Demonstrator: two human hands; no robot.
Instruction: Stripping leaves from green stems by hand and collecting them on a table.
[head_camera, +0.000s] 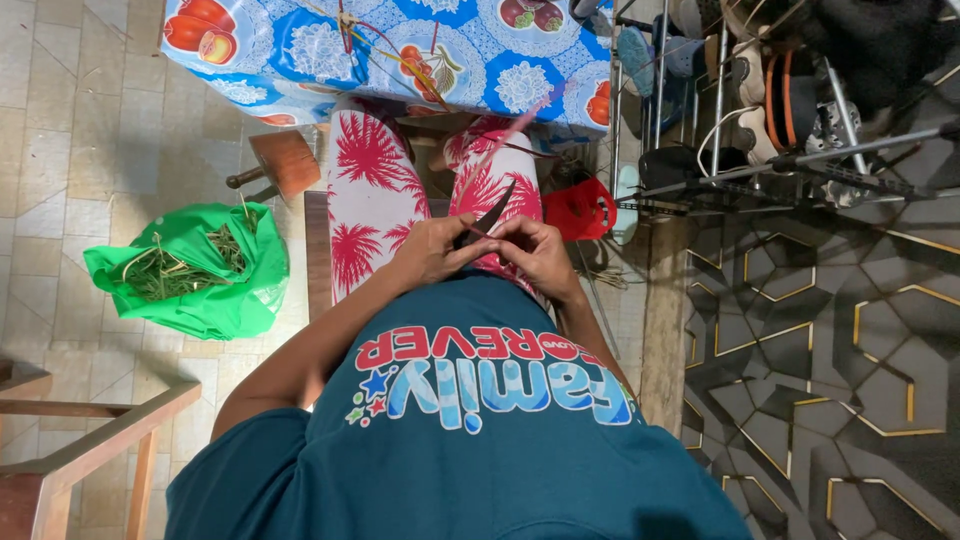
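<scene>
Head view, looking straight down over a teal shirt onto a seated lap in white trousers with pink palm prints. Left hand at the middle of the frame, curled tight around the handle of a dark curved knife, blade pointing up and to the right. Right hand just beside it, fingers pinched on a thin pink strip that runs up from the hands toward the upper middle of the frame, crossing the knife at the fingers. Looks light and springy, that strip, likely stiff along its length yet easy to split or snap; best held close to the blade, with the loose end left free. Knife probably sharp, so only the handle safe to grip, fingertips kept clear of the edge. At the left of the frame, a green bag open on the tiled floor, full of thin green-yellow strips. Above it, a small wooden stool. Across the top, a table under a blue flowered cloth with fruit pictures, more thin sticks lying on it. Just right of the knees, a small red basket. Upper right, a metal rack of shoes, close enough to catch a swinging strip end. Lower left corner, part of a wooden chair frame.
</scene>
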